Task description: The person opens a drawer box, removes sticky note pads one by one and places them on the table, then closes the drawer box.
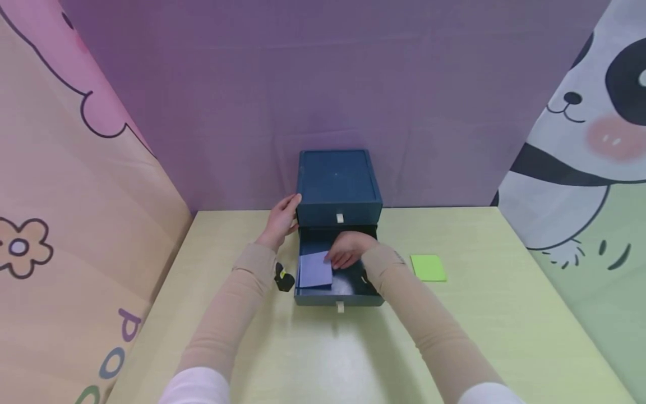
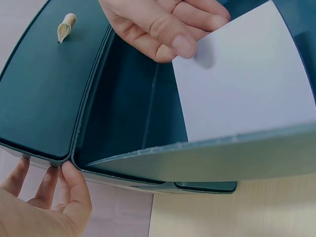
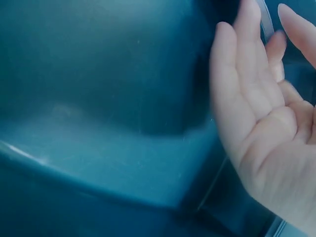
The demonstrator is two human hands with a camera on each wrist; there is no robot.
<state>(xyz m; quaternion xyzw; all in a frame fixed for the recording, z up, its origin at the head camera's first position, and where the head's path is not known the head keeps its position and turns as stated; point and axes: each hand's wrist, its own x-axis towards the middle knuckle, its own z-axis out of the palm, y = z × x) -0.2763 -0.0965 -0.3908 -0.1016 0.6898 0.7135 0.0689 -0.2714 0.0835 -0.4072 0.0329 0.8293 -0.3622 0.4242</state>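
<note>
A dark blue desktop drawer unit (image 1: 339, 177) stands at the back of the table with its lower drawer (image 1: 339, 301) pulled out. My left hand (image 1: 280, 221) rests its fingertips against the unit's left side; in the left wrist view the fingers (image 2: 45, 185) touch the edge. Inside the drawer, at its left side, lies a pale lavender square of paper (image 1: 314, 270). My right hand (image 1: 349, 248) is in the drawer at the paper's edge. In the left wrist view its thumb overlaps one corner; the right wrist view shows the fingers (image 3: 242, 64) extended and apart from the thumb.
A bright green square of paper (image 1: 428, 267) lies on the table (image 1: 242, 331) to the right of the drawer. White pull tabs (image 1: 340, 218) stick out from both drawer fronts. A purple cloth (image 1: 323, 84) hangs behind the unit, and printed panels flank the table on both sides.
</note>
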